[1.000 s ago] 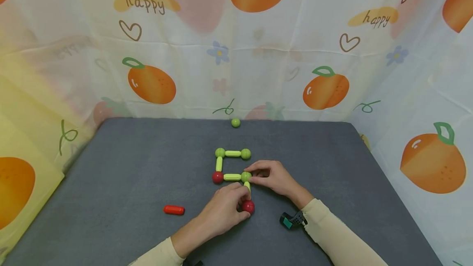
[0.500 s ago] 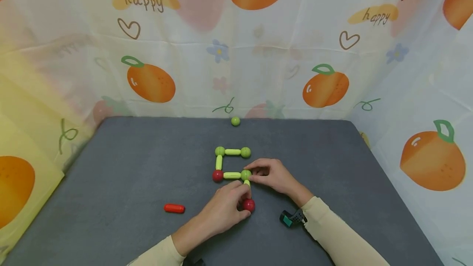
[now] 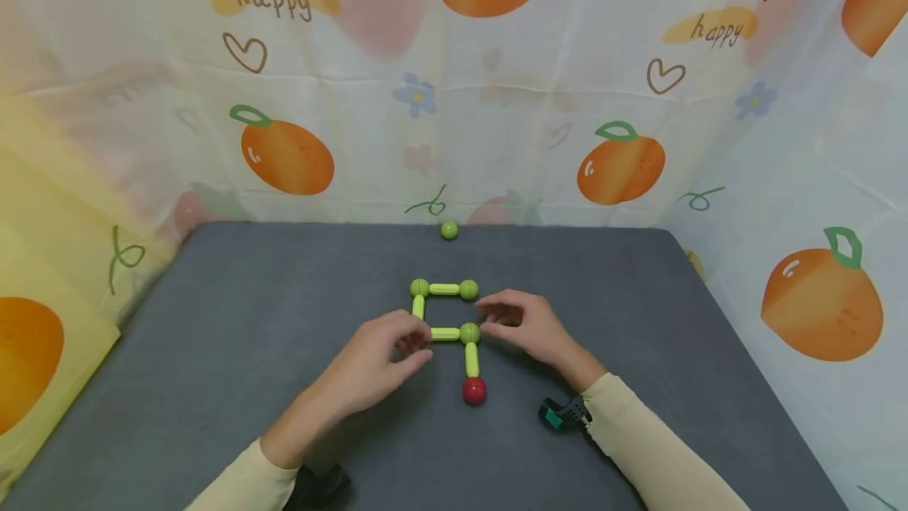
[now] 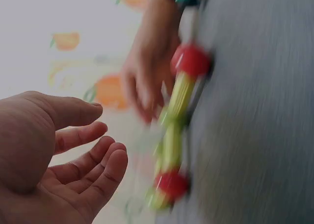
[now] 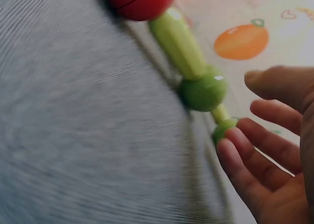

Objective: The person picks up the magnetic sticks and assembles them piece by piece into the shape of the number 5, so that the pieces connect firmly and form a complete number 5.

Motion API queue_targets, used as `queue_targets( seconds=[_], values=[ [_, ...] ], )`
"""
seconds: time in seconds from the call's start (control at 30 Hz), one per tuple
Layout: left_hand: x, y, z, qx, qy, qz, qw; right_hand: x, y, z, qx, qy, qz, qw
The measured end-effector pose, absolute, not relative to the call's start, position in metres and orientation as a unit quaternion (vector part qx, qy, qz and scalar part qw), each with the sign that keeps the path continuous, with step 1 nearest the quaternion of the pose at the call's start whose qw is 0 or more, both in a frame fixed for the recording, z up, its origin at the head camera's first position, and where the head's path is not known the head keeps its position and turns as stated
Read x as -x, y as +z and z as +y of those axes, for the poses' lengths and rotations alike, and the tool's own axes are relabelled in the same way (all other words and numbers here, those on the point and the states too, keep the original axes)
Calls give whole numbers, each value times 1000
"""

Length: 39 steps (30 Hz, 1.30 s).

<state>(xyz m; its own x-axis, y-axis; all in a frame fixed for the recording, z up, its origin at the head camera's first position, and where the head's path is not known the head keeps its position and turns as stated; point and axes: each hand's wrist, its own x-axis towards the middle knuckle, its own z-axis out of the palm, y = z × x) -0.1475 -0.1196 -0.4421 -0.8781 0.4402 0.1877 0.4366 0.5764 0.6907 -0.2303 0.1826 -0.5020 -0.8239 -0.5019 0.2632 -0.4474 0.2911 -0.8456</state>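
Observation:
A figure of light green sticks (image 3: 471, 359) joined by green balls (image 3: 470, 333) and red balls (image 3: 474, 391) lies on the dark grey table. My left hand (image 3: 376, 361) hovers over its left side, fingers loosely bent and holding nothing. In the head view this hand covers the corner red ball, which shows blurred in the left wrist view (image 4: 172, 185). Just right of the middle green ball is my right hand (image 3: 528, 330), thumb and fingers spread apart. The right wrist view has a gap between that thumb and the nearer green ball (image 5: 203, 90).
One loose green ball (image 3: 449, 230) sits at the table's (image 3: 284, 259) far edge. Behind it hangs a white cloth (image 3: 496, 140) printed with oranges. A dark wrist strap (image 3: 563, 414) is on the right arm.
My left hand has let go of the front red ball and moved left and away from me. My right hand has loosened from the middle green ball. The left arm now hides the red stick.

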Motion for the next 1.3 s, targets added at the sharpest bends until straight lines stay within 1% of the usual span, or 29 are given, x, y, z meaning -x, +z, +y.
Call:
queue_targets(
  seconds=[0.13, 0.23, 0.47, 0.67, 0.9, 1.03, 1.17, 1.3],
  values=[
    [147, -436, -163, -200, 392, 898, -20, 227, -493, 192, 288, -497, 819, 1],
    [143, -435, -190, -184, 397, 899, -28, 221, -487, 199, 297, -472, 830, -17],
    [132, -438, -226, -198, 388, 900, -25, 195, -485, 205, 329, -448, 830, -45],
    [131, -443, -239, -226, 385, 895, -31, 170, -489, 195, 335, -474, 812, -55],
    [125, -450, -245, -253, 359, 898, 16, 150, -501, 185, 345, -488, 801, -34],
    [122, -456, -246, -253, 355, 899, 39, 145, -508, 182, 353, -498, 792, -23],
    [122, -463, -245, -257, 349, 899, 65, 145, -513, 178, 368, -491, 789, -30],
    [122, -468, -245, -264, 337, 901, 71, 146, -516, 176, 374, -484, 791, -26]
  ],
)
